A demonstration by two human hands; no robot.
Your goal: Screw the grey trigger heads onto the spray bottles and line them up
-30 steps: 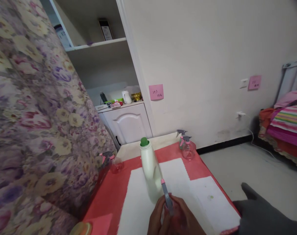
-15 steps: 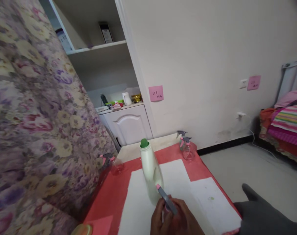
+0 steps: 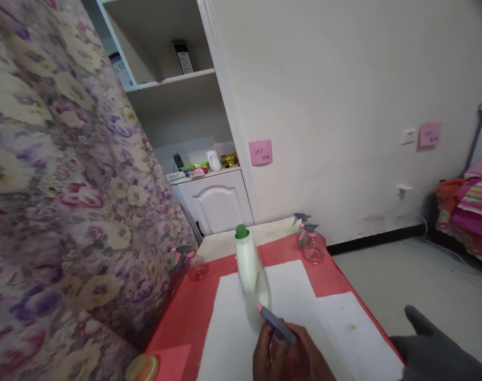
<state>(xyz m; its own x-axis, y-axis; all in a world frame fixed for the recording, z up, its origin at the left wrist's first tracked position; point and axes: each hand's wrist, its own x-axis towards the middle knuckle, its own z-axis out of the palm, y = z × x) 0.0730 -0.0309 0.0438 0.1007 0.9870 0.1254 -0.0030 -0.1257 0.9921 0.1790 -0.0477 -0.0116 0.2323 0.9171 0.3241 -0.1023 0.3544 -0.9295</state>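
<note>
At the bottom centre, my left hand [image 3: 264, 353] and my right hand [image 3: 310, 352] are close together, fingers wrapped round a small spray bottle with a grey and pink spray head [image 3: 278, 324]. Its body is mostly hidden by the fingers. Just beyond the hands, a pale green jug [image 3: 249, 270] stands upright on white paper [image 3: 225, 312], its mouth uncapped and showing green inside. Clear spray bottles with grey and pink heads stand at the table's back right [image 3: 313, 251] and on its left side [image 3: 197, 269].
Red cloth [image 3: 185, 312] covers much of the table. A round lidded container [image 3: 142, 368] sits at the near left. Flowered curtain [image 3: 86, 201] hangs along the left, and a white cabinet [image 3: 221, 203] stands behind. A grey shape [image 3: 435, 344] lies at the lower right.
The whole view has shifted slightly, so the table and cabinet appear farther right. Both hands stay around the spray bottle, whose head is tilted a little flatter.
</note>
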